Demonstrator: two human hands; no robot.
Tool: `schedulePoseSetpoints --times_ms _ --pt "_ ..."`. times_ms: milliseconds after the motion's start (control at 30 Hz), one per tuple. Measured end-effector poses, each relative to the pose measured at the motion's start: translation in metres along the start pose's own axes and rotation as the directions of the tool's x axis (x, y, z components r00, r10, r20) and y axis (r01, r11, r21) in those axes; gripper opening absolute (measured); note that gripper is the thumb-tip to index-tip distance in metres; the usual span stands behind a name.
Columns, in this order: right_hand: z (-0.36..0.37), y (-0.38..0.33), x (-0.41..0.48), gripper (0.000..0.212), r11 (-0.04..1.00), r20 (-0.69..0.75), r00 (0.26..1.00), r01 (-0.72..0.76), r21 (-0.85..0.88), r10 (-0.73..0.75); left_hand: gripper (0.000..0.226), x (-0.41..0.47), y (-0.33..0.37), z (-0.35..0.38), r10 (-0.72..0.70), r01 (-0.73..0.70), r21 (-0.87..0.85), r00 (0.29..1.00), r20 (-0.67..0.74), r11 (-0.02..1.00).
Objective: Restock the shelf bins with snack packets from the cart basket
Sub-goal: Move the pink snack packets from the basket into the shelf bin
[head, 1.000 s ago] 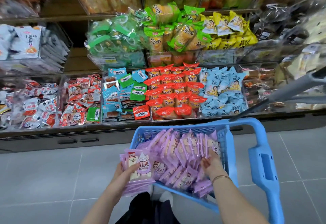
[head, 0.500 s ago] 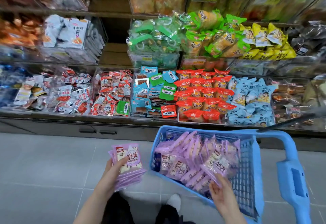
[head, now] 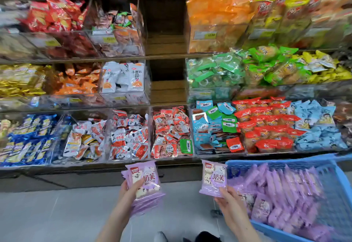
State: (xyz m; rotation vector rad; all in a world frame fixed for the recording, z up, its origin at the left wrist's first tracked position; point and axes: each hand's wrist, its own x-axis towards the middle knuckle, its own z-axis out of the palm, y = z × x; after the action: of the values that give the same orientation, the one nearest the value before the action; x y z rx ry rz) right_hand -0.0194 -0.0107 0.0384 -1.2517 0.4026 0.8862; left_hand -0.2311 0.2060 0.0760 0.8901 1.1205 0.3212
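My left hand point(head: 129, 192) grips a stack of purple snack packets point(head: 145, 184), thumb across the top one, held over the floor in front of the lowest shelf. My right hand point(head: 227, 201) pinches a single purple packet point(head: 214, 178) by its lower edge, lifted just left of the blue cart basket point(head: 335, 201). Many more purple packets point(head: 282, 190) lie piled inside the basket. Clear shelf bins point(head: 171, 133) full of mixed snack packets line the shelves ahead.
Two shelf slots point(head: 165, 81) in the middle column show bare wood with no bin contents. Grey floor tiles point(head: 57, 215) stretch to the left. A dark plinth point(head: 76, 177) runs under the lowest shelf. My shoes point(head: 162, 237) show at the bottom edge.
My right hand has lifted one purple packet out of the basket. The view has swung left and up, so the basket now sits at the lower right. The left hand still holds its stack.
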Motion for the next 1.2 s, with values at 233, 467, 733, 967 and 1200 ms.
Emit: schedulePoseSetpoints --times_ms 233,467,733,967,1200 --pt "0.090 -0.004 0.008 0.016 0.999 0.048 0.998 -0.031 -0.044 0.033 0.111 0.039 0.060 -0.034 0.016 -0.014 -0.050 0.999 0.035 0.999" --pt "0.173 -0.057 0.056 0.020 0.997 0.138 0.990 0.023 -0.075 -0.012 0.120 0.089 0.129 -0.018 0.139 -0.134 -0.085 0.989 0.055 0.987" --pt "0.304 -0.154 0.129 0.013 0.977 0.331 0.931 0.196 -0.089 -0.156 0.143 0.157 0.239 0.008 0.278 -0.278 -0.081 0.960 -0.008 0.957" --pt "0.420 -0.227 0.187 0.013 0.943 0.280 0.914 0.324 -0.075 -0.292 0.137 0.198 0.278 0.013 0.314 -0.320 -0.089 0.946 -0.077 0.943" --pt "0.481 -0.258 0.231 0.031 0.945 0.253 0.936 0.290 -0.154 -0.246 0.136 0.220 0.299 0.011 0.314 -0.320 -0.067 0.946 -0.084 0.945"
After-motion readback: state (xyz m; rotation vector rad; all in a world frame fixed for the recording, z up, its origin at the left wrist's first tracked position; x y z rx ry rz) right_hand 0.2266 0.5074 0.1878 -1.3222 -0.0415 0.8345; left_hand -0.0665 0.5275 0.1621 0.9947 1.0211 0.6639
